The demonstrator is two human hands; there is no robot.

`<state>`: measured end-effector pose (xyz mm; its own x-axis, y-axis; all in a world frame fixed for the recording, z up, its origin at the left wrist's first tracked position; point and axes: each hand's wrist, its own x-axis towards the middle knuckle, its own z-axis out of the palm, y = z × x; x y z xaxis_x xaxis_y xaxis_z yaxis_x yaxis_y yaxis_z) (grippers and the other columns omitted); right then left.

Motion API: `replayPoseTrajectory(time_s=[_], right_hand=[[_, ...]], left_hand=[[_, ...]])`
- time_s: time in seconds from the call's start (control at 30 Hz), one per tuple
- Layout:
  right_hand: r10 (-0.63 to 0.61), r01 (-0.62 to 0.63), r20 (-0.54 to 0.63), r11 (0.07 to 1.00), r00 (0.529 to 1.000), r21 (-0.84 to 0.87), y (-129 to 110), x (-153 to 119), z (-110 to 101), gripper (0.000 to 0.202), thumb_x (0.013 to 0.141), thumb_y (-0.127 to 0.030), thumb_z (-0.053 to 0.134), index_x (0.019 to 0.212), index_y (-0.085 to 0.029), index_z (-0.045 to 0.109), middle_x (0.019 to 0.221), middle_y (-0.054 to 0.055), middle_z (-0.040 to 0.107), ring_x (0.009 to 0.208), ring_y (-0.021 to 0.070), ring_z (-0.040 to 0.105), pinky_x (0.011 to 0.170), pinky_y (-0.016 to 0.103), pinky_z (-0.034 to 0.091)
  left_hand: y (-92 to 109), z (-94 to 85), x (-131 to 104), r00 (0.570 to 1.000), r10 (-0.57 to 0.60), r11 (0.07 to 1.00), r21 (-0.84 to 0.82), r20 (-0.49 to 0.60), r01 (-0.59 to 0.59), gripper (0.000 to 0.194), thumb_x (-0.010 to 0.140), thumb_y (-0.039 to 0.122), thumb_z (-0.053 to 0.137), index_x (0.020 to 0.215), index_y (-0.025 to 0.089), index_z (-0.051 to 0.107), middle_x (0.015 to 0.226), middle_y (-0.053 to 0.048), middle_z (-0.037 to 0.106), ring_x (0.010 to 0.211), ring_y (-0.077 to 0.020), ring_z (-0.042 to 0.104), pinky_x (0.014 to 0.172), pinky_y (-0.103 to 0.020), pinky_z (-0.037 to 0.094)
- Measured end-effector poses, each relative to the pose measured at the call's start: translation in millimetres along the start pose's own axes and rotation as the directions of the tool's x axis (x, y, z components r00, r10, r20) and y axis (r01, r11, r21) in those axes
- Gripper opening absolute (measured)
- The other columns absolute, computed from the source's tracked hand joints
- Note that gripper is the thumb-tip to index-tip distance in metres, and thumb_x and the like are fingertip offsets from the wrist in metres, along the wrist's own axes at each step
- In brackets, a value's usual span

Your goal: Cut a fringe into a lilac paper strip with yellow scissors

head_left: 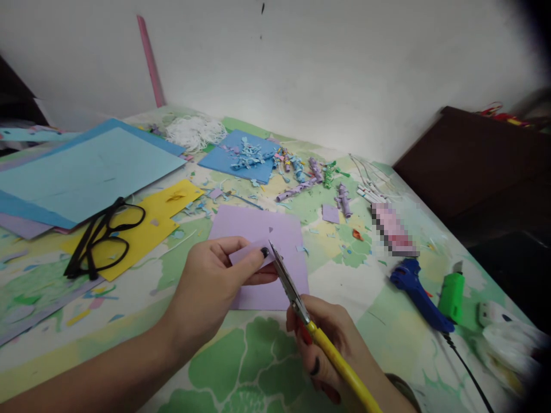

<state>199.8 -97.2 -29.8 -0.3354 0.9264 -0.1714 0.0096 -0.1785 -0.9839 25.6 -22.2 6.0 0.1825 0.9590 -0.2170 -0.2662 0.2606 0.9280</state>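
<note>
Patterned tablecloth (353,344): green and white, under everything on the table.
Large blue sheets (94,166): stacked at the far left, the lighter one on top.
Purple sheet (258,221): flat in the middle, under the left fingers.
Yellow paper (146,229): left of the purple sheet.
Blue square (215,162): far middle, with fringed blue curls on it.
Left hand (210,281): thumb and fingers closed, pinching the small purple piece (243,255) above the purple sheet.
Right hand (331,335): near side, fingers wrapped around the grips of the scissors (297,298).
Scissors: yellow and red grips toward the near right, blade tips at the right edge of the small purple piece; how far the blades are parted, I cannot tell.
Black glasses (103,241): partly on the yellow paper.
White strings (196,132): heaped at the far side, left of the blue square.
Blue glue gun (424,298): right side, cord running nearer.
Green cutter (451,296): just right of the blue glue gun.
Fringed purple roll (343,199): far right of the purple sheet.
</note>
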Motion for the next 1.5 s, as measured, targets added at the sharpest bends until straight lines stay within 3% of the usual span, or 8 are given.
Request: replayPoseTrajectory(time_s=[0.3, 0.73, 1.0, 1.27, 1.5], right_hand=[[-0.017, 0.015, -0.059, 0.999, 0.998, -0.046, -4.3, 3.4, 3.0, 0.056, 0.069, -0.069, 0.069, 0.067, -0.021, 0.039, 0.055, -0.009, 0.025, 0.048, 0.0071, 0.020, 0.037, 0.019, 0.015], [-0.008, -0.007, -0.102, 0.990, 0.995, -0.140, -3.6, 3.0, 4.2, 0.055, 0.070, -0.068, 0.069, 0.066, -0.021, 0.041, 0.052, -0.008, 0.030, 0.046, 0.0070, 0.021, 0.037, 0.020, 0.015], [-0.030, 0.016, -0.114, 0.992, 0.993, -0.125, -1.3, 3.8, 2.9, 0.054, 0.067, -0.067, 0.071, 0.067, -0.021, 0.043, 0.051, -0.008, 0.029, 0.045, 0.0073, 0.022, 0.037, 0.020, 0.016], [-0.032, 0.031, -0.009, 0.998, 0.999, -0.048, -3.9, 2.8, -0.4, 0.060, 0.067, -0.077, 0.063, 0.076, -0.020, 0.046, 0.053, -0.009, 0.031, 0.043, 0.0058, 0.023, 0.037, 0.020, 0.015], [-0.028, 0.028, 0.018, 1.000, 0.999, -0.004, 0.3, 2.3, -4.3, 0.060, 0.068, -0.074, 0.066, 0.080, -0.018, 0.050, 0.052, -0.009, 0.030, 0.041, 0.0051, 0.021, 0.035, 0.019, 0.014]], left_hand=[[-0.8, -0.4, -0.8, 1.000, -0.001, 1.000, -0.022, 0.004, 0.001, 0.014, 0.076, 0.022, 0.073, 0.065, 0.014, 0.073, 0.075, -0.005, 0.078, 0.073, -0.0201, 0.075, 0.070, -0.025, 0.062], [0.7, -0.3, -1.4, 1.000, -0.012, 1.000, -0.006, -0.002, 0.012, 0.015, 0.075, 0.025, 0.073, 0.064, 0.014, 0.072, 0.075, -0.006, 0.078, 0.076, -0.0218, 0.075, 0.072, -0.028, 0.061], [1.6, 0.3, -0.7, 1.000, -0.026, 0.996, -0.089, 0.015, 0.027, 0.011, 0.075, 0.021, 0.073, 0.068, 0.012, 0.072, 0.075, -0.007, 0.078, 0.077, -0.0224, 0.075, 0.072, -0.028, 0.061], [0.3, -0.1, -1.6, 0.999, -0.028, 0.998, -0.064, 0.020, 0.029, 0.009, 0.076, 0.021, 0.072, 0.074, 0.013, 0.075, 0.077, -0.007, 0.079, 0.074, -0.0206, 0.074, 0.070, -0.026, 0.061], [0.5, 0.7, -0.5, 0.999, -0.050, 0.998, -0.041, -0.005, 0.049, 0.010, 0.075, 0.022, 0.074, 0.073, 0.013, 0.074, 0.078, -0.008, 0.079, 0.072, -0.0209, 0.075, 0.068, -0.026, 0.061]])
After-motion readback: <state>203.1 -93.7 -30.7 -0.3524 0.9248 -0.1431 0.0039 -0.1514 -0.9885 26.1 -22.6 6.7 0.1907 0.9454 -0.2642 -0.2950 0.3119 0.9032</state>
